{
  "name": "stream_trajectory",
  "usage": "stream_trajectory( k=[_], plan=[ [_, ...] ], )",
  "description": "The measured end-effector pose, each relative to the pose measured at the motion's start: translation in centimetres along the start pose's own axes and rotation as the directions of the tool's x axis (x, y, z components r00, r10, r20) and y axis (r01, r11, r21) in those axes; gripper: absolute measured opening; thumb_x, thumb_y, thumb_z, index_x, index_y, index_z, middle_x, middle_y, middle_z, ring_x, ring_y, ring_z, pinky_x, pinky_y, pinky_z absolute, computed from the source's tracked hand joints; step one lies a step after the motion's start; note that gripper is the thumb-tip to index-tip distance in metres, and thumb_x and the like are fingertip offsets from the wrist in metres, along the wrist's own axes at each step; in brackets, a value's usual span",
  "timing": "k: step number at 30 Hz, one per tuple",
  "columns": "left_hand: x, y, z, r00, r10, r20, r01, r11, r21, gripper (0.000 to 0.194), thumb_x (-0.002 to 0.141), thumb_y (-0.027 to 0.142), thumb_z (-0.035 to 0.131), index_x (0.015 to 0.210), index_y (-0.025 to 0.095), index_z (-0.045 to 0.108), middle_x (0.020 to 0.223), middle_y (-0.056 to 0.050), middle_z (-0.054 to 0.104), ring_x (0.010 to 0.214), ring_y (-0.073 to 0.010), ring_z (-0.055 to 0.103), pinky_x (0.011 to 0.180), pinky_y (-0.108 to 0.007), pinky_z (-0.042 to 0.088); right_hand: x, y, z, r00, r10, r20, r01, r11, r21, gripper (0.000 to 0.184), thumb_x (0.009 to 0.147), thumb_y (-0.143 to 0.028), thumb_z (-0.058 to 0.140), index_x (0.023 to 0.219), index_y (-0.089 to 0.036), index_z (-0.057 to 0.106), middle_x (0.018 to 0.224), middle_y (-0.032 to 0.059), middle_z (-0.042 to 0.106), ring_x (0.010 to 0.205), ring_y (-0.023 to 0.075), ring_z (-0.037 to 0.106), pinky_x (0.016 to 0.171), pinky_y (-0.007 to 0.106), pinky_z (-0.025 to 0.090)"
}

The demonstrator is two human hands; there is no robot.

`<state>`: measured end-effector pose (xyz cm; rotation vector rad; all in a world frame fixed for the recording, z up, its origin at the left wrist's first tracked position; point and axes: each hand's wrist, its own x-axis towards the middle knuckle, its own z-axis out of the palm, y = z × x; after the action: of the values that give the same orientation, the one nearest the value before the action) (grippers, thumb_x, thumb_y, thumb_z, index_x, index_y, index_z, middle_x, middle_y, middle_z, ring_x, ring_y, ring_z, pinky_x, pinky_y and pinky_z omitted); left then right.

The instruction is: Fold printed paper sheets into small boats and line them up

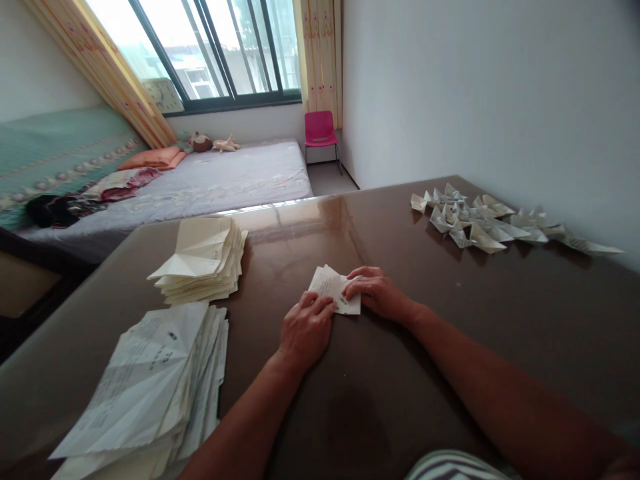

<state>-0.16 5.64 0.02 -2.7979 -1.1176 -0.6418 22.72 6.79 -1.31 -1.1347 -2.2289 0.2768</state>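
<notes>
White-and-dark striped cloth (455,465) shows in one patch at the bottom edge. Two stacks of creased sheets lie on the one brown counter (380,400); the nearer, a white stack (145,380), fills the lower left. Two forearms (250,417) reach up from the bottom edge and the lower right corner, slanting inward to the centre. Both hands are palm down: the left hand (306,330) has bent fingers on the lower left of one folded paper (327,283), while the right hand (383,295) curls its fingers over the right side. Whether either pinches it, I cannot tell. The paper is just below the frame's centre, on the counter. Left of centre is the cream stack (203,259). At upper right, many paper shapes (470,223) overlap too much to count. Beyond are one bed (250,173), two toys (226,143), one pink chair (320,130), two curtains (323,53) and one window (235,47) at upper left.
</notes>
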Motion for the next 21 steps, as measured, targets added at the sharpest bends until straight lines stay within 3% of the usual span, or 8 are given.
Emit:
stream_trajectory(
  k=[6,10,15,21],
  plan=[
    [-0.2,-0.8,0.3,0.997,-0.016,0.072,0.017,1.0,-0.014,0.026,0.092,0.02,0.046,0.105,0.028,0.068,0.11,0.001,0.069,0.099,-0.0171,0.058,0.076,-0.028,0.051,-0.4,1.2,-1.2,0.998,-0.037,0.055,0.04,0.998,-0.046,0.018,0.087,-0.028,0.062,0.101,-0.034,0.071,0.109,-0.0023,0.071,0.115,0.0212,0.054,0.102,0.042,0.032],
    [-0.4,-0.8,0.2,0.995,0.007,0.104,-0.007,1.0,-0.006,0.026,0.091,0.018,0.049,0.106,0.027,0.068,0.109,0.0,0.069,0.099,-0.0178,0.058,0.075,-0.028,0.051,-0.4,1.4,-1.7,0.995,-0.061,0.074,0.062,0.998,-0.015,0.015,0.085,-0.039,0.064,0.097,-0.036,0.073,0.106,-0.0021,0.072,0.115,0.0212,0.053,0.101,0.041,0.034],
    [-0.3,-0.5,-0.2,0.991,0.018,0.132,-0.017,1.0,-0.003,0.026,0.091,0.018,0.048,0.106,0.027,0.068,0.104,-0.001,0.069,0.097,-0.0172,0.058,0.073,-0.027,0.051,-0.2,1.1,-1.7,0.989,-0.08,0.124,0.074,0.996,0.052,0.016,0.086,-0.04,0.062,0.096,-0.034,0.074,0.101,-0.0013,0.073,0.113,0.02,0.054,0.101,0.039,0.035],
    [-0.3,-0.1,-0.5,0.987,0.031,0.161,-0.027,0.999,-0.024,0.026,0.09,0.017,0.049,0.104,0.027,0.067,0.103,-0.001,0.068,0.097,-0.0166,0.058,0.072,-0.027,0.05,0.3,0.9,-0.6,0.994,0.065,0.084,-0.073,0.992,0.101,0.022,0.09,-0.037,0.057,0.091,-0.023,0.073,0.091,0.005,0.071,0.09,0.0159,0.062,0.084,0.029,0.046]
  ],
)
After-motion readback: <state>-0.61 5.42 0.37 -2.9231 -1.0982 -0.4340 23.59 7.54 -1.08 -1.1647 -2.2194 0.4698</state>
